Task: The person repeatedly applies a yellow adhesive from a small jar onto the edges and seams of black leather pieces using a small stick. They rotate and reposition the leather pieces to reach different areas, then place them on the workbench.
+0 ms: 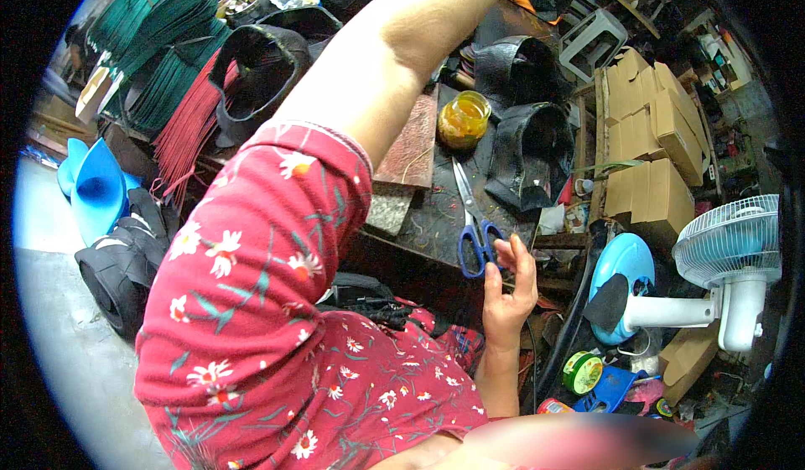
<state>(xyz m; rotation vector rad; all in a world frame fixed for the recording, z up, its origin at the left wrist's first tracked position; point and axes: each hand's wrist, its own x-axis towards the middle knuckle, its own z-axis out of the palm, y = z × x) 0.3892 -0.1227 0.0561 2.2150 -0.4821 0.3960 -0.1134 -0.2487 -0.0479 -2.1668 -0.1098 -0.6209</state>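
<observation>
My right hand (510, 298) is at the near edge of the dark worktable (423, 223), its fingers curled at the blue handles of a pair of scissors (467, 197). The thumb and fingertips meet one handle loop, and the blades point away from me across the tabletop. From the left, my left arm (402, 46) stretches up and over the table, in a red floral sleeve. Its hand lies beyond the top edge of the view. Past the scissors stands a glass jar (464, 120) of yellow-brown contents. Black curved shoe uppers (549, 147) sit to the jar's right.
Bundles of dark green strips (147, 17) and red strips (189, 126) lie at the far left. Cardboard boxes (662, 126) are stacked on the right, with a white fan (728, 239) on a blue base nearer me. A white plastic stool (592, 44) stands behind.
</observation>
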